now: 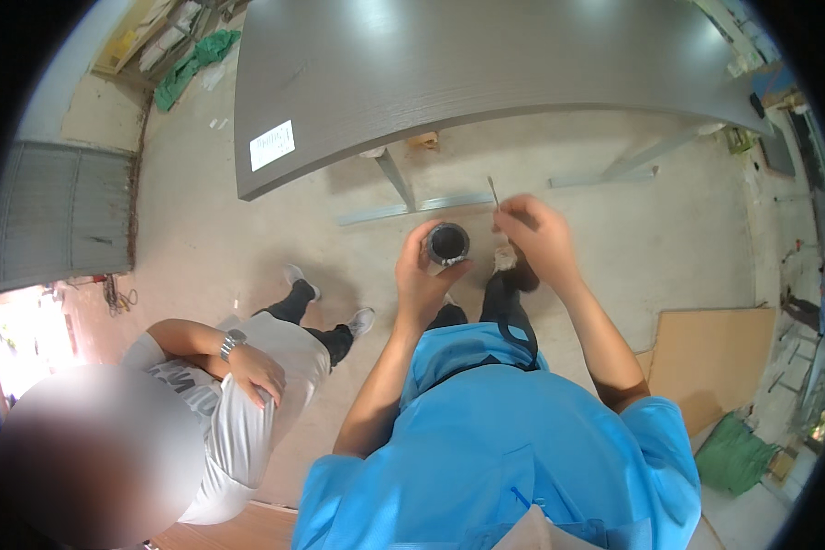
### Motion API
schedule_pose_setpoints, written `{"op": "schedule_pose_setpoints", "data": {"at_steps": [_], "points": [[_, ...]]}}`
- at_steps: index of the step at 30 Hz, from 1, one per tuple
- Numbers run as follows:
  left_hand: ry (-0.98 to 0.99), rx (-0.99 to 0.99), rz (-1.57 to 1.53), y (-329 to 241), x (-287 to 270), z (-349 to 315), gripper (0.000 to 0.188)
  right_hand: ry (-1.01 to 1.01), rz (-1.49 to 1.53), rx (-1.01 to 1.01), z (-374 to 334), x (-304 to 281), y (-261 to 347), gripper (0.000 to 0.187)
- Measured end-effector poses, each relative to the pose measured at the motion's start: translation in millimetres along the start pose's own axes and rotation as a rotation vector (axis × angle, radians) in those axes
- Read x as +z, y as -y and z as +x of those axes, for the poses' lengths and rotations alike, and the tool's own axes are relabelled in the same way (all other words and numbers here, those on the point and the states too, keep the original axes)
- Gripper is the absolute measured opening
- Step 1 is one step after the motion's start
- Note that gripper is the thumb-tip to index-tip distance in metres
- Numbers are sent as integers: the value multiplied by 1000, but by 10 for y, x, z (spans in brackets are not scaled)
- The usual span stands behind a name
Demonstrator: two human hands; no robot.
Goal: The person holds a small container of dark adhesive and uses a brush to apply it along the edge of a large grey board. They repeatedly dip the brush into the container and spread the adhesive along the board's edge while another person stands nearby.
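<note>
My left hand (416,286) is wrapped round a small dark round container (447,244). Its open mouth faces up, and the inside looks black. To the right of it, my right hand (539,240) pinches a thin stick-like tool (493,191) between thumb and fingers. The tool's narrow, slightly widened tip points up and away from me, apart from the container; its exact kind is too small to tell. Both hands are held in front of my body, short of the near edge of a large dark grey board (486,69).
The board rests on metal legs (396,179), with a white label (272,146) on its near left corner. Another person (247,367) stands at my left with arms folded. A brown sheet (710,362) and a green bundle (735,454) lie at the right.
</note>
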State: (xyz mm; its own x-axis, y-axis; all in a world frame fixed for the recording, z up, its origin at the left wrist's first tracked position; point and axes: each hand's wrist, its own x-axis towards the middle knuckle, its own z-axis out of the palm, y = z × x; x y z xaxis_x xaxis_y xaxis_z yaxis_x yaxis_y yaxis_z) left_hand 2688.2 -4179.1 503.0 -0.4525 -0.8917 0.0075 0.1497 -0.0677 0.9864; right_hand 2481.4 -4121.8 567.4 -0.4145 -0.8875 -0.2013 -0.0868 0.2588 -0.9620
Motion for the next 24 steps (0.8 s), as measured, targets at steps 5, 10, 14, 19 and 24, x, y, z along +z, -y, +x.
{"op": "schedule_pose_setpoints", "data": {"at_steps": [5, 10, 14, 19, 24], "points": [[-94, -70, 74, -102, -233, -198, 76, -230, 4, -89, 735, 274, -410, 21], [-134, -71, 91, -213, -347, -353, 75, -452, 85, -203, 1300, 277, -869, 21], [-141, -88, 133, -231, -298, -381, 76, -548, 47, -245, 1533, 101, -1032, 22], [-86, -100, 132, -164, -152, -322, 78, -584, -2, -166, 1618, -80, -1085, 20], [-13, -141, 108, -151, 3, -242, 79, -607, -15, -257, 1638, -174, -1151, 19]]}}
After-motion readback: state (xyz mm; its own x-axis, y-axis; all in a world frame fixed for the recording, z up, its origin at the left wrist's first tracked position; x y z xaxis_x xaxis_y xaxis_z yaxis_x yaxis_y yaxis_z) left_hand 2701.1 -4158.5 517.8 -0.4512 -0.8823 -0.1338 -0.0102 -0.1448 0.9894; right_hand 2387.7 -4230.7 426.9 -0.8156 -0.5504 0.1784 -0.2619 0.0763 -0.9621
